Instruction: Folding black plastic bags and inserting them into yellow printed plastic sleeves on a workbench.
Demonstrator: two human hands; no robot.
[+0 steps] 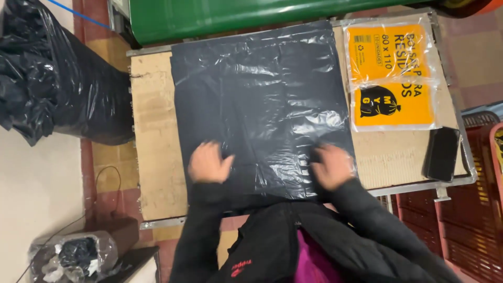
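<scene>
A large black plastic bag lies spread flat on a cardboard-covered table. My left hand rests palm down on the bag's near left part, fingers apart. My right hand presses flat on the bag's near right edge; it is blurred. Neither hand grips anything. Both arms wear dark jacket sleeves.
A clear packet with orange labels lies at the table's far right, a black phone near it. A full black sack stands left of the table. A green bin stands behind, red crates at right.
</scene>
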